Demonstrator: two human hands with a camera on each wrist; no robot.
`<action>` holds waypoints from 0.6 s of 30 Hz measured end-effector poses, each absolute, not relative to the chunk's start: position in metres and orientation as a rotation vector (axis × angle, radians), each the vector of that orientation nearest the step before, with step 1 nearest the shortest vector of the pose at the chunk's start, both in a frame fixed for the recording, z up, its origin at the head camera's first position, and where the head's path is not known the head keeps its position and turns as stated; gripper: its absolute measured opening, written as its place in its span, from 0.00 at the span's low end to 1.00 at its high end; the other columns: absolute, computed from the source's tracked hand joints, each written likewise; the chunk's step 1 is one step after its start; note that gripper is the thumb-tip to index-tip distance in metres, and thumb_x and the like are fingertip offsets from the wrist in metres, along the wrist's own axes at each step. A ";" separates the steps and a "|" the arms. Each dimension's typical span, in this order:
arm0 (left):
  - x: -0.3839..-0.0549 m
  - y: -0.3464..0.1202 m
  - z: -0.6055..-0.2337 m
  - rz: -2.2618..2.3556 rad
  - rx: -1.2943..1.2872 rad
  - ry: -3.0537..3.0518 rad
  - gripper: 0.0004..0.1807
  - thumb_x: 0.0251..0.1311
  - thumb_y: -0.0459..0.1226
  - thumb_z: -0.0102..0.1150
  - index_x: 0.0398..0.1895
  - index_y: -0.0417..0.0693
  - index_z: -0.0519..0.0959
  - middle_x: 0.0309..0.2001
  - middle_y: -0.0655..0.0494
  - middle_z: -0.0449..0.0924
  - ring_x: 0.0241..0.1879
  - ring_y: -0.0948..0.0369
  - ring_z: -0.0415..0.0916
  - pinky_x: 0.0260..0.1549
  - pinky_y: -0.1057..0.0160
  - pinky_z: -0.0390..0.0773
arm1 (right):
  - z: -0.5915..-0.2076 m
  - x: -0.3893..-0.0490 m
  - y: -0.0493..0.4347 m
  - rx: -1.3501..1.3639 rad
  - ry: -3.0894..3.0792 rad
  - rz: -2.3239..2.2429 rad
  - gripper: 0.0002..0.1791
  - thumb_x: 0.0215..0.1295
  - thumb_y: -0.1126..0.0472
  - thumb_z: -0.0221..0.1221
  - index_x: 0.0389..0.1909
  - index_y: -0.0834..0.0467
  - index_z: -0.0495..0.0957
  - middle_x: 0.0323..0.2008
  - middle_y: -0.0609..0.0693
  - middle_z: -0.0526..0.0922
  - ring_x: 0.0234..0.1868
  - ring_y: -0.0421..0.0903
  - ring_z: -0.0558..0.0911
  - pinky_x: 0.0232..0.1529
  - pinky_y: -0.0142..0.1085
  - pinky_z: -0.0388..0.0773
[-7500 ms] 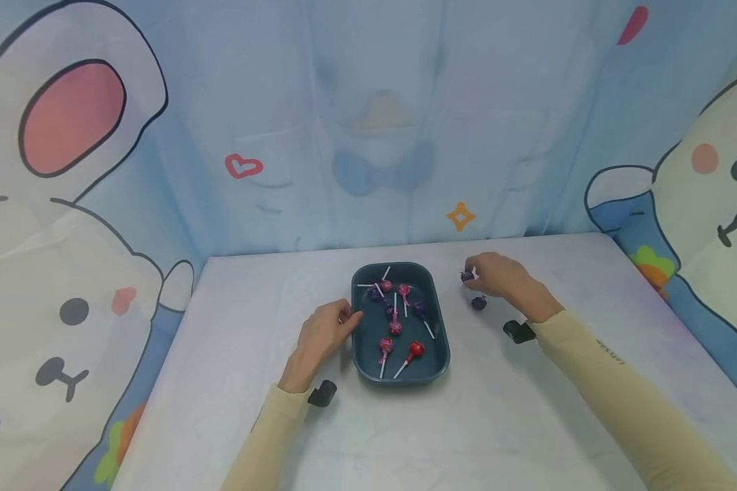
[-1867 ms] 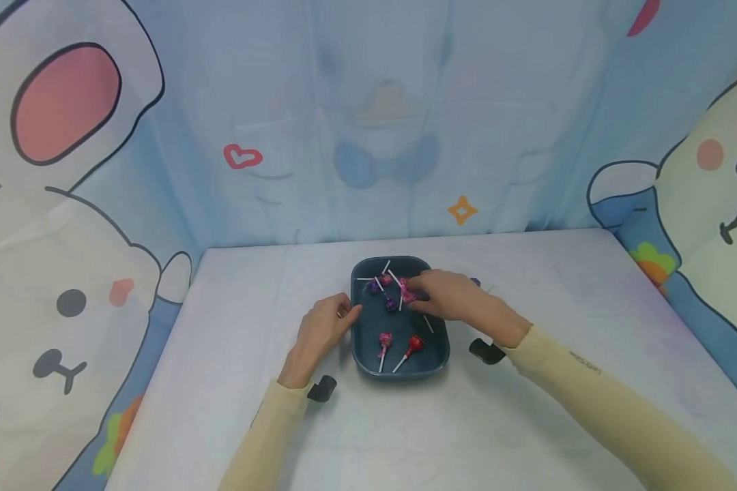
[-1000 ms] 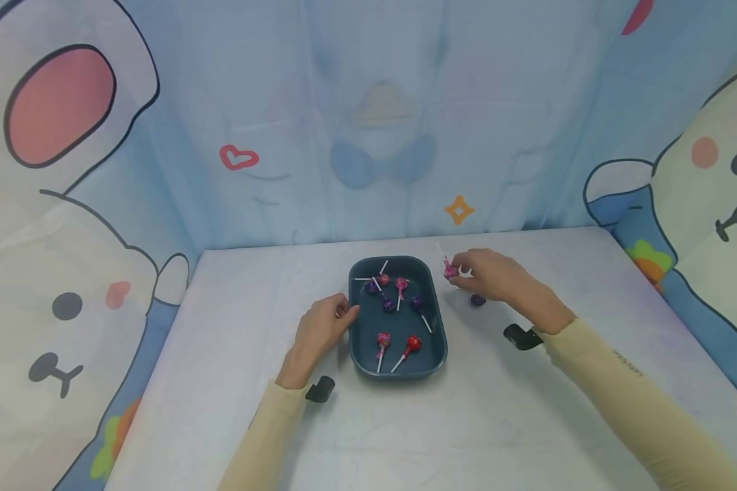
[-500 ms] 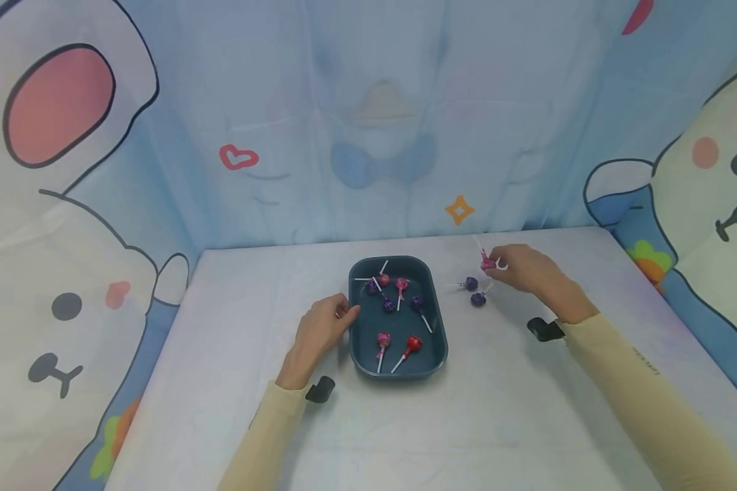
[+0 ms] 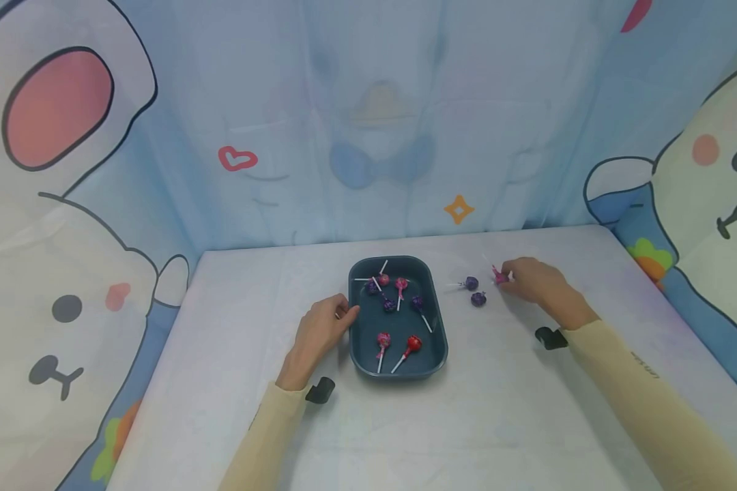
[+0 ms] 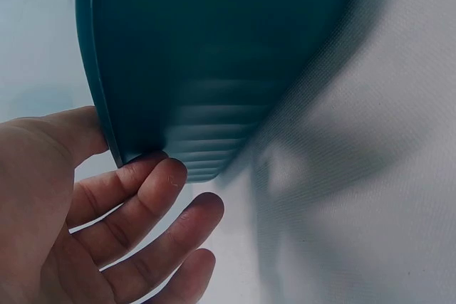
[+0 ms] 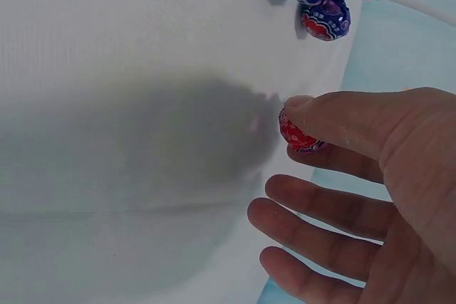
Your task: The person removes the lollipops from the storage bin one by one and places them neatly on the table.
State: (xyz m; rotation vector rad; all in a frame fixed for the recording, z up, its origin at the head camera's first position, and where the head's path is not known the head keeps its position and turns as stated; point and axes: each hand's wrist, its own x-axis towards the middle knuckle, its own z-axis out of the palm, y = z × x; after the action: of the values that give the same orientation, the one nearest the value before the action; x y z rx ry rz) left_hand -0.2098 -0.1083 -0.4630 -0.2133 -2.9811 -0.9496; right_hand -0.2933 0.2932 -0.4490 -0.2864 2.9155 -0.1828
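A dark teal tray (image 5: 430,365) holds several lollipops in pink, purple and red wrappers. My left hand (image 5: 318,335) pinches the tray's left rim between thumb and index finger; the left wrist view shows the tray wall (image 6: 221,48) there, the other fingers loosely bent below. To the tray's right, my right hand (image 5: 539,288) pinches a pink lollipop (image 5: 499,275) by its wrapped head, close over the table, stick pointing away. In the right wrist view, thumb and index finger cover most of this candy head (image 7: 296,135). Two purple lollipops (image 5: 471,283) lie just left of that hand.
Inside the tray, a red lollipop (image 5: 413,344) lies near the front, with purple ones and pink ones farther back. A white cloth covers the table (image 5: 497,423). Behind it hangs a blue cartoon-printed curtain (image 5: 381,204).
My right hand laid a purple lollipop beside another on the table, took a pink one from the tray, carried it right past them and lowered it. My left hand stayed at the rim.
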 end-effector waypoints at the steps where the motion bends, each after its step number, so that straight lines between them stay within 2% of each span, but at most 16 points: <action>1: -0.210 -0.108 -0.463 -0.953 -0.213 -2.980 0.15 0.60 0.54 0.50 0.29 0.54 0.73 0.25 0.61 0.75 0.22 0.64 0.69 0.20 0.66 0.67 | -0.450 -0.293 0.293 -0.286 2.913 -0.178 0.17 0.59 0.58 0.59 0.45 0.63 0.75 0.40 0.59 0.79 0.37 0.52 0.76 0.37 0.47 0.73; 13: -0.210 -0.109 -0.465 -0.974 -0.211 -2.981 0.15 0.60 0.53 0.51 0.29 0.53 0.73 0.25 0.60 0.75 0.23 0.63 0.69 0.20 0.67 0.68 | -0.455 -0.293 0.289 -0.275 2.903 -0.172 0.15 0.58 0.58 0.59 0.42 0.62 0.76 0.33 0.55 0.79 0.32 0.49 0.73 0.32 0.43 0.71; 18: -0.211 -0.108 -0.465 -0.964 -0.213 -2.978 0.15 0.60 0.53 0.51 0.29 0.53 0.74 0.25 0.60 0.75 0.23 0.64 0.69 0.20 0.67 0.68 | -0.455 -0.293 0.290 -0.255 2.895 -0.189 0.19 0.58 0.57 0.60 0.47 0.64 0.73 0.39 0.60 0.78 0.36 0.53 0.75 0.37 0.48 0.72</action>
State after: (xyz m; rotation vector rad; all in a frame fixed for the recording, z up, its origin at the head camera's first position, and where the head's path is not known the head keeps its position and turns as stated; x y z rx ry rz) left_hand -0.2108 -0.1083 -0.4649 -0.2134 -2.9779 -0.9644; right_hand -0.2927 0.2897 -0.4546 -0.2546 2.8953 -0.1892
